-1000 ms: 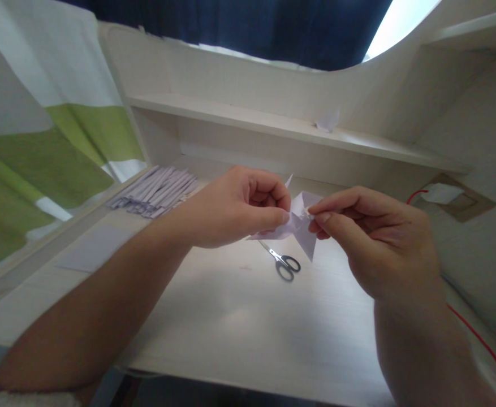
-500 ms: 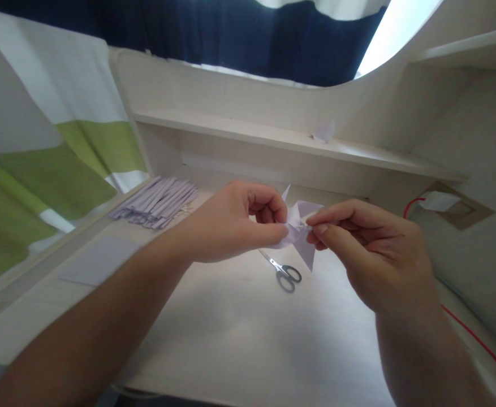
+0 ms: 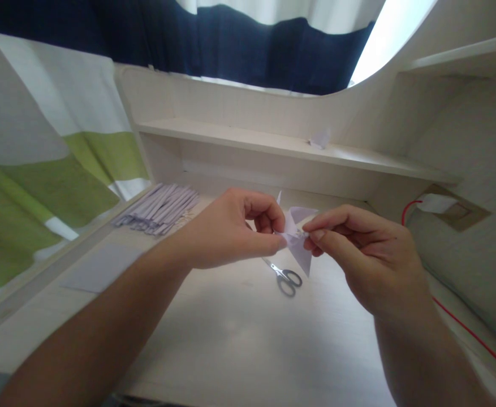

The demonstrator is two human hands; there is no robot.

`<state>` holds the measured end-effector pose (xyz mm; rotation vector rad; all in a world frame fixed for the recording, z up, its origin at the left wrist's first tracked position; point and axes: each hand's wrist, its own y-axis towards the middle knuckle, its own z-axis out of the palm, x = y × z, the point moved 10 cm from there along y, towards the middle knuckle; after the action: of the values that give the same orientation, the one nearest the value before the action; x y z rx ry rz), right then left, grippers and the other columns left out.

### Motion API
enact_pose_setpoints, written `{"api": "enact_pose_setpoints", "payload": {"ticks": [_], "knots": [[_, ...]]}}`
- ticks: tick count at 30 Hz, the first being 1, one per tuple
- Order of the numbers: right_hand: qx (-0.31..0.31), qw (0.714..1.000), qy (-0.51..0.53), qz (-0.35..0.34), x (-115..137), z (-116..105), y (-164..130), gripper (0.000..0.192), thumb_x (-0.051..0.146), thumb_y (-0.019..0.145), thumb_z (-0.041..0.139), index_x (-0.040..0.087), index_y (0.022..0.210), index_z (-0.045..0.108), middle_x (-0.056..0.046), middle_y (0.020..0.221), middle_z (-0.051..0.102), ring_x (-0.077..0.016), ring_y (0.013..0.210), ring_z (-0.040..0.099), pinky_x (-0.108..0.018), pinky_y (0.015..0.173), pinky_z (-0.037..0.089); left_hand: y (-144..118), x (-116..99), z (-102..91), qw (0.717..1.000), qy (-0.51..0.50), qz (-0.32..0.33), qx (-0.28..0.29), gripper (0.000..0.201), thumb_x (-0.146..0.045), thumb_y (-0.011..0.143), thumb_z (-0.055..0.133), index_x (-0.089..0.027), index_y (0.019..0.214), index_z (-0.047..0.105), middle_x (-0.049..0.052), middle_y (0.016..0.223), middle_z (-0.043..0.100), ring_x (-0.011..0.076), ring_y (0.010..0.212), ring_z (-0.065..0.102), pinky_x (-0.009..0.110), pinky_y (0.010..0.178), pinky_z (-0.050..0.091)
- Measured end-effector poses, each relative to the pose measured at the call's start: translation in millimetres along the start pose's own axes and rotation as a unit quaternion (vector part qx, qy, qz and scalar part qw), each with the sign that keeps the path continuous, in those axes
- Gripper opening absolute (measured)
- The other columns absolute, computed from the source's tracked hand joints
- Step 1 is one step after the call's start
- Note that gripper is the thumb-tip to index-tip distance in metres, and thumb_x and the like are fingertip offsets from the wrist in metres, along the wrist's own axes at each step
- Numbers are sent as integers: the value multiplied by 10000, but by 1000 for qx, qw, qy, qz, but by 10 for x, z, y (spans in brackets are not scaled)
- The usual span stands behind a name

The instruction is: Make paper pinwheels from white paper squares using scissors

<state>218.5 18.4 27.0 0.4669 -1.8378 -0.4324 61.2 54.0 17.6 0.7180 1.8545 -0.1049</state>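
Both hands, left hand (image 3: 231, 232) and right hand (image 3: 358, 254), pinched the partly folded paper figure (image 3: 296, 237); points were formed, creasing remained.

The small folded piece of pale lilac-white paper (image 3: 295, 234) is held in the air above the counter (image 3: 231, 322), between the left hand (image 3: 231, 234) and the right hand (image 3: 358, 254). Pointed flaps project from it: one upward, one to the right, one downward. Its centre is pinched by fingertips of both hands.
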Motion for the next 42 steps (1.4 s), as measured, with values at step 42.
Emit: {"api": "enact_pose_setpoints", "payload": {"ticks": [42], "knots": [[1, 998, -54, 14, 28, 30, -42, 121, 125, 880, 707, 221, 886, 781, -14, 777, 764, -168, 684, 715, -269, 588, 531, 19, 12, 57, 999, -32, -8, 6, 25, -178, 785, 684, -169, 765, 694, -13, 694, 651, 108, 636, 560, 223, 566, 401]]}}
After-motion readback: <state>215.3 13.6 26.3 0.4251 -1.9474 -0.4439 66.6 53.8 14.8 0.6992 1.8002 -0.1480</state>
